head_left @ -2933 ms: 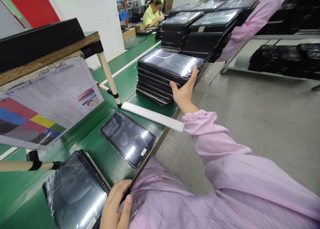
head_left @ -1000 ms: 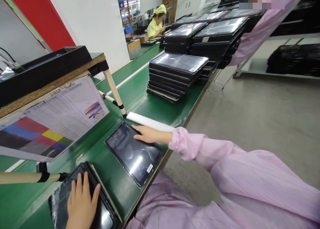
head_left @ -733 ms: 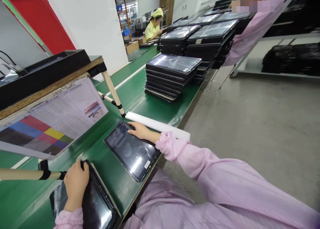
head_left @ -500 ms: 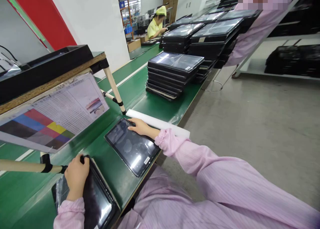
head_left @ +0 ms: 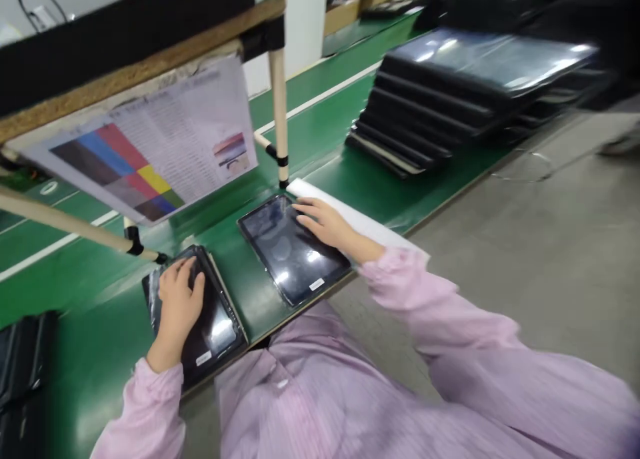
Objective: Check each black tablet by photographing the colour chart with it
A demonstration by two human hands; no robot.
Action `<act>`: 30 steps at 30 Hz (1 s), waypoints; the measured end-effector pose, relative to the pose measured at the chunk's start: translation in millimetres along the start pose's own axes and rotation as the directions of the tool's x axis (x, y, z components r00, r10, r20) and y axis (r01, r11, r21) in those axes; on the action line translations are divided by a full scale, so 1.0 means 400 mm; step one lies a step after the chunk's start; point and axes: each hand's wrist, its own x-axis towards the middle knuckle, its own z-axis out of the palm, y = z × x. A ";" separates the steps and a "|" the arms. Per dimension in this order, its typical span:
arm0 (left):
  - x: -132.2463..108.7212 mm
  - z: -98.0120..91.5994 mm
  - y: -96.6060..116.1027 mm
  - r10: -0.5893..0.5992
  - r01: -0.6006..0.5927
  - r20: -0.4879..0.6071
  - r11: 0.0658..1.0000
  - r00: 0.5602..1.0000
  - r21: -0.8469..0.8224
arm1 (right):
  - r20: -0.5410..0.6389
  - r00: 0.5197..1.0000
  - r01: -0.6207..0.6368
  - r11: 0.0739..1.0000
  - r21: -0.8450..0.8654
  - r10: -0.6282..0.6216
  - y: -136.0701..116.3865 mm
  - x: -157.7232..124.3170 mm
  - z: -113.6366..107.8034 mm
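Observation:
Two glossy black tablet-like screens, each with a small white label, lie flat near the front edge of the green bench. On the left screen point(head_left: 216, 312), which sits on another flat black piece, rests my left hand point(head_left: 181, 297) with fingers extended over its upper part. Clear film shows at that screen's left side. My right hand point(head_left: 327, 225) is open, its fingers spread over the upper right edge of the right screen point(head_left: 287, 252). Smudges mark this screen's glass. Neither hand is wrapped around anything.
A raised shelf on pipe legs point(head_left: 278, 105) stands at left, with a colour-patch sheet point(head_left: 185, 139) hanging from it. A white roll or strip point(head_left: 370, 225) lies beyond my right hand. Stacked black-framed panels point(head_left: 425, 112) stand farther right; dark panels point(head_left: 25, 372) lie at far left.
The view has turned down and to the left, bringing dark panels at far left into sight. My left fingers have gone from curled at the screen's top edge to stretched over its face.

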 end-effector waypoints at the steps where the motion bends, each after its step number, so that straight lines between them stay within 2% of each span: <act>1: -0.042 -0.008 -0.009 0.068 -0.068 -0.002 0.997 0.998 -0.038 | 0.021 0.999 0.035 0.999 -0.011 -0.034 -0.004 -0.023 -0.009; 3: -0.125 -0.023 -0.027 0.163 -0.162 0.004 0.985 0.987 -0.057 | 0.080 0.984 0.173 0.970 -0.174 -0.161 -0.009 -0.072 -0.027; 6: -0.233 -0.042 -0.058 0.192 -0.192 0.003 0.981 0.981 0.000 | 0.132 0.965 0.258 0.904 -0.342 -0.226 -0.005 -0.139 -0.046; 10: -0.335 -0.070 -0.098 0.186 -0.186 0.006 0.982 0.982 0.010 | 0.152 0.951 0.308 0.863 -0.400 -0.269 -0.003 -0.196 -0.060; 13: -0.379 -0.090 -0.123 0.183 -0.183 0.073 0.983 0.980 -0.008 | 0.213 0.917 0.397 0.838 -0.376 -0.338 -0.005 -0.215 -0.067; 16: -0.371 -0.095 -0.147 0.184 -0.181 0.161 0.983 0.970 -0.030 | 0.264 0.874 0.480 0.806 -0.345 -0.408 0.005 -0.206 -0.056; 18: -0.329 -0.088 -0.161 0.134 -0.132 0.164 0.991 0.977 -0.024 | 0.256 0.885 0.462 0.803 -0.376 -0.389 0.017 -0.178 -0.036; 20: -0.266 -0.082 -0.167 0.009 -0.014 0.114 0.999 0.993 0.039 | 0.180 0.935 0.354 0.815 -0.458 -0.305 0.024 -0.135 -0.015; 22: -0.202 -0.085 -0.159 -0.148 0.142 0.035 0.979 0.988 0.143 | 0.028 0.981 0.178 0.822 -0.540 -0.194 0.022 -0.087 -0.003; 23: -0.176 -0.091 -0.150 -0.198 0.195 -0.006 0.964 0.980 0.179 | -0.052 0.987 0.096 0.825 -0.557 -0.150 0.018 -0.067 -0.002; 25: -0.144 -0.110 -0.127 -0.205 0.213 -0.061 0.958 0.977 0.191 | -0.160 0.983 -0.005 0.844 -0.537 -0.096 0.013 -0.040 -0.013; 28: -0.150 -0.134 -0.106 -0.122 0.133 -0.082 0.982 0.989 0.133 | -0.168 0.986 -0.060 0.898 -0.436 -0.016 0.025 -0.041 -0.044; 30: -0.177 -0.132 -0.118 -0.136 0.144 -0.080 0.985 0.987 0.093 | -0.171 0.981 -0.159 0.898 -0.411 0.095 0.047 -0.062 -0.063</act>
